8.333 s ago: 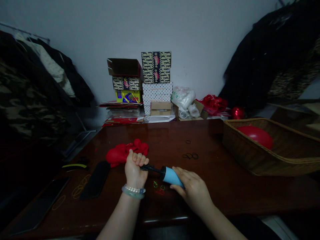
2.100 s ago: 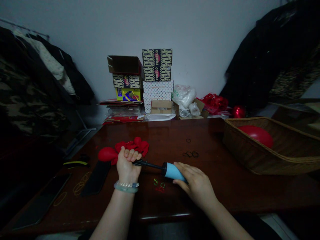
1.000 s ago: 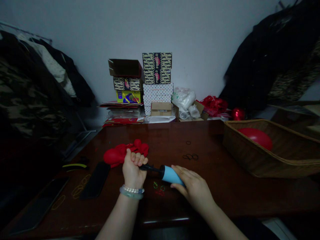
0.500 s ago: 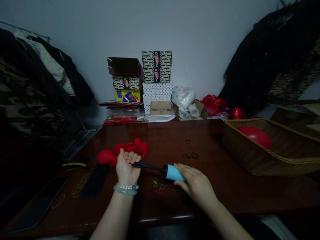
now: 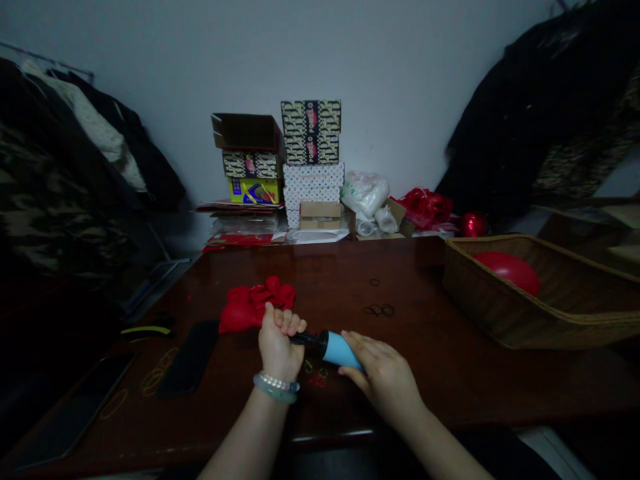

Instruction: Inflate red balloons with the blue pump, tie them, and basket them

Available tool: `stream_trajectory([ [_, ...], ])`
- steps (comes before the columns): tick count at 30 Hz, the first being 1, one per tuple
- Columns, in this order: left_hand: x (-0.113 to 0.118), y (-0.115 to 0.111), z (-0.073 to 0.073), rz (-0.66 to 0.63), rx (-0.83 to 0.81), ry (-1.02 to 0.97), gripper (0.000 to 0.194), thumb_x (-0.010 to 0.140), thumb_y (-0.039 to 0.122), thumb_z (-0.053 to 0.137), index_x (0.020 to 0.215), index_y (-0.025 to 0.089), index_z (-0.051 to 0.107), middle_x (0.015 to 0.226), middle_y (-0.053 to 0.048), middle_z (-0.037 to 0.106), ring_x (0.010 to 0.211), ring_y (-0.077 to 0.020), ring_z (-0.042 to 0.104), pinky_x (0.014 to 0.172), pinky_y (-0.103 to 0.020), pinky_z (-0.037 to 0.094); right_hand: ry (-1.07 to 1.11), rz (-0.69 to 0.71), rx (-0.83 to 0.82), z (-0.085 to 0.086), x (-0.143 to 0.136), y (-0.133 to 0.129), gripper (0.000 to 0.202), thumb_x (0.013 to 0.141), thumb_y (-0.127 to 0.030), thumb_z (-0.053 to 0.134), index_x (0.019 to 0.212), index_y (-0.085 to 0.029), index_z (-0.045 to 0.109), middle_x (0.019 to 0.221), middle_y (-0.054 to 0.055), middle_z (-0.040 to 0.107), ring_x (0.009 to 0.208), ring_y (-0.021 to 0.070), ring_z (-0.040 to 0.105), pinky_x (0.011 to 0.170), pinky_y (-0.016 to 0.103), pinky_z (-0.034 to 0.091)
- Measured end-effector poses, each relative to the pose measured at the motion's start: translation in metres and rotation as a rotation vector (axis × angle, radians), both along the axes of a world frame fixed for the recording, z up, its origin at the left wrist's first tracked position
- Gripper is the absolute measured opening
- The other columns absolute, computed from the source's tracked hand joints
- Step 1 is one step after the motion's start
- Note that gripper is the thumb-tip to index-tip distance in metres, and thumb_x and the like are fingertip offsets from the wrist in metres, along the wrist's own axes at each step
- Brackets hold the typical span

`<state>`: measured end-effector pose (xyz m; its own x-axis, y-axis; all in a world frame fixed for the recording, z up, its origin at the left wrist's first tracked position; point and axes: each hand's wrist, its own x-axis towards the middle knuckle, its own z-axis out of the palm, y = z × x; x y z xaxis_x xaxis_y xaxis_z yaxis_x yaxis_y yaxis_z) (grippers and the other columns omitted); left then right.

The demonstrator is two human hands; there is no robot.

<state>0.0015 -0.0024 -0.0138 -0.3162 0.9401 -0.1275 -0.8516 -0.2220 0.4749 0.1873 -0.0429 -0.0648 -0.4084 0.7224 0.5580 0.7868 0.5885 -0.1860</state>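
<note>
My left hand [image 5: 283, 340] is closed round the black nozzle end of a hand pump and the neck of a red balloon [image 5: 239, 316], which sticks out to its left. My right hand [image 5: 383, 373] wraps the blue body of the pump [image 5: 341, 351], fingers on top and thumb below. Only a short black stretch shows between the two hands. Behind my left hand lies a pile of flat red balloons [image 5: 273, 291]. Small green and red bands [image 5: 317, 381] rest on the table under the pump.
On the brown table [image 5: 400, 273] are black bands [image 5: 380, 310], tan bands [image 5: 159, 373] and two dark flat devices [image 5: 189, 359]. A wicker basket [image 5: 493, 320] at the right holds a red balloon [image 5: 509, 272]. Stacked boxes [image 5: 313, 180] stand behind the table.
My left hand has moved right, towards my right hand, and the black shaft between them is shorter. The held balloon has moved right with it and looks fuller.
</note>
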Motion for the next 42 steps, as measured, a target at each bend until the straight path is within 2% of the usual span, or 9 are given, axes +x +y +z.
stream_trajectory([
  [8, 0.005, -0.003, 0.003, 0.011, -0.003, 0.037, 0.049, 0.087, 0.038, 0.061, 0.056, 0.019, 0.028, 0.044, 0.008, 0.026, 0.037, -0.0055, 0.025, 0.041, -0.021, 0.026, 0.033, 0.014, 0.010, -0.001, -0.003, -0.001, 0.052, 0.084, -0.032, 0.069, 0.132, -0.019, 0.054, 0.123, 0.009, 0.067, 0.108, 0.0241, 0.066, 0.093, 0.037, 0.055],
  [17, -0.028, 0.001, 0.021, 0.068, 0.034, 0.034, 0.048, 0.090, 0.036, 0.056, 0.056, 0.020, 0.026, 0.041, 0.009, 0.025, 0.034, -0.0055, 0.026, 0.040, -0.021, 0.028, 0.018, 0.033, 0.005, 0.010, 0.004, 0.004, 0.054, 0.084, -0.037, 0.067, 0.134, -0.021, 0.053, 0.126, 0.008, 0.066, 0.112, 0.0236, 0.064, 0.095, 0.038, 0.054],
  [24, -0.045, 0.003, 0.025, 0.072, 0.024, -0.007, 0.045, 0.094, 0.030, 0.050, 0.056, 0.019, 0.027, 0.040, 0.008, 0.026, 0.033, -0.0056, 0.027, 0.040, -0.021, 0.028, 0.003, 0.040, -0.050, 0.012, 0.010, 0.006, 0.054, 0.084, -0.035, 0.068, 0.133, -0.021, 0.052, 0.128, 0.009, 0.064, 0.114, 0.0242, 0.063, 0.097, 0.041, 0.052],
  [29, -0.033, 0.003, 0.017, 0.096, 0.003, -0.026, 0.043, 0.092, 0.026, 0.050, 0.057, 0.020, 0.027, 0.041, 0.008, 0.026, 0.034, -0.0058, 0.027, 0.041, -0.021, 0.028, 0.010, -0.008, -0.016, 0.004, 0.010, 0.006, 0.050, 0.084, -0.029, 0.066, 0.132, -0.020, 0.053, 0.125, 0.010, 0.066, 0.111, 0.0257, 0.064, 0.095, 0.044, 0.053],
  [35, -0.014, 0.002, 0.003, 0.082, 0.021, -0.016, 0.047, 0.086, 0.032, 0.060, 0.058, 0.020, 0.025, 0.043, 0.009, 0.027, 0.036, -0.0054, 0.028, 0.042, -0.021, 0.029, 0.013, -0.026, 0.073, 0.001, 0.007, 0.004, 0.046, 0.087, -0.027, 0.063, 0.131, -0.016, 0.053, 0.123, 0.012, 0.066, 0.110, 0.0276, 0.063, 0.093, 0.046, 0.052],
  [42, 0.001, -0.004, 0.004, 0.052, 0.015, 0.018, 0.046, 0.087, 0.031, 0.060, 0.057, 0.019, 0.028, 0.043, 0.009, 0.026, 0.037, -0.0055, 0.026, 0.042, -0.022, 0.029, 0.052, -0.044, 0.057, -0.008, -0.007, -0.004, 0.046, 0.087, -0.026, 0.062, 0.131, -0.015, 0.053, 0.122, 0.013, 0.066, 0.106, 0.0282, 0.064, 0.092, 0.044, 0.053],
])
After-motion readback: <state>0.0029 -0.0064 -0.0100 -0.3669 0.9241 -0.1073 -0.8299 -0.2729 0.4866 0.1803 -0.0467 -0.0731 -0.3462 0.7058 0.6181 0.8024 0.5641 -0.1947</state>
